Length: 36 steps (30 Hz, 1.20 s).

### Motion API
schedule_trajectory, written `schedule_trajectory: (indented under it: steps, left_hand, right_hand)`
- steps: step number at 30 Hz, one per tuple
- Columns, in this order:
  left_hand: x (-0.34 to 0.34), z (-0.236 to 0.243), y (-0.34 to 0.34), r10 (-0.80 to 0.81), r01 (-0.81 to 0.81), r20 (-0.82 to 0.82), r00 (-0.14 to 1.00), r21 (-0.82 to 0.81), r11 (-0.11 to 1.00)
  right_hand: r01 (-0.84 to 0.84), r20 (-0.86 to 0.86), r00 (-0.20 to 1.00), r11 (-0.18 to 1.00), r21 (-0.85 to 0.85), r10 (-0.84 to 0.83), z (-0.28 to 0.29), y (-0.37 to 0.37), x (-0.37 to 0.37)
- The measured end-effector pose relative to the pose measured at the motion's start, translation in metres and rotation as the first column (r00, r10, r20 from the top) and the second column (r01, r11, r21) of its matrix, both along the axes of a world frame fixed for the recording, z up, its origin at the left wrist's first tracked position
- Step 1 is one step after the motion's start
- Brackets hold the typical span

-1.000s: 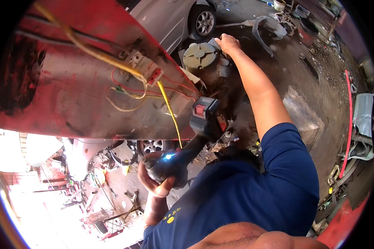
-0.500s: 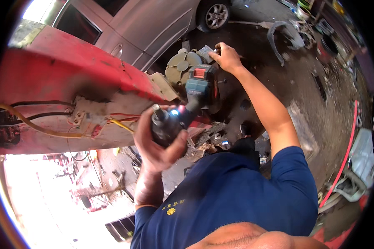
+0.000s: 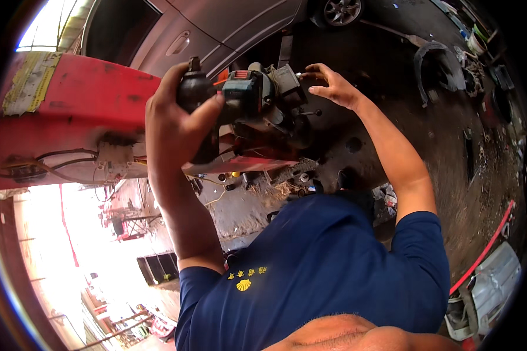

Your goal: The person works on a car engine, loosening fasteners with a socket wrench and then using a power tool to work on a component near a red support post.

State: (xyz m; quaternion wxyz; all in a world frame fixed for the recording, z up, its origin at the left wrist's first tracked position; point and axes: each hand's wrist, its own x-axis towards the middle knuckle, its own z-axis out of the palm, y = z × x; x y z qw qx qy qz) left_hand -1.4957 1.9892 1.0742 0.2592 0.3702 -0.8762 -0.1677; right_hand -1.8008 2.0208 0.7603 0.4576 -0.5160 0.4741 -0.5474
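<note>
My left hand (image 3: 173,120) is wrapped round the dark head of a cordless impact wrench (image 3: 198,90). Its square drive points upward, and its blue-green battery end lies to the right. Beyond the tool, a machine with a grey box (image 3: 287,79) sits at the end of a red beam (image 3: 99,88); the wrench hides part of it. My right hand (image 3: 338,88) is just right of the box, fingers curved and thumb apart. A small shiny fitting (image 3: 300,75) shows by the fingertips; whether they touch it I cannot tell.
A silver car (image 3: 216,23) stands beyond the beam. Cables (image 3: 70,153) run along the beam's near side. On the dark floor at the right lie a curved plastic liner (image 3: 423,67), a red strip (image 3: 486,248) and scattered parts. A lever with a knob (image 3: 317,112) juts from the machine.
My left hand has raised the wrench away from me and leftward, turning it. My right hand has shifted slightly right, its fingers spreading from their earlier pinch. The view has shifted too.
</note>
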Motion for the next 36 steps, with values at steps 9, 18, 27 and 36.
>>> schedule_trajectory:
  steps: [9,18,27,36]
  left_hand:
    - [-0.042,0.014,-0.066,-0.018,0.014,0.129,0.991,0.03,0.999]
    - [-0.061,0.013,-0.083,-0.062,0.07,0.265,0.962,-0.022,0.997]
    - [-0.062,0.015,-0.076,-0.028,0.007,0.192,0.981,0.106,0.994]
    - [-0.054,0.019,-0.074,0.001,-0.02,0.216,0.976,0.088,0.996]
  right_hand:
    - [-0.07,0.044,0.997,0.997,-0.014,0.07,-0.004,-0.007,-0.008]
    - [-0.077,0.008,0.997,0.997,0.02,0.077,-0.004,-0.01,-0.014]
    - [-0.118,-0.053,0.992,0.993,-0.011,0.117,0.002,-0.016,-0.02]
    - [-0.128,-0.06,0.99,0.991,0.044,0.13,0.016,-0.011,-0.019]
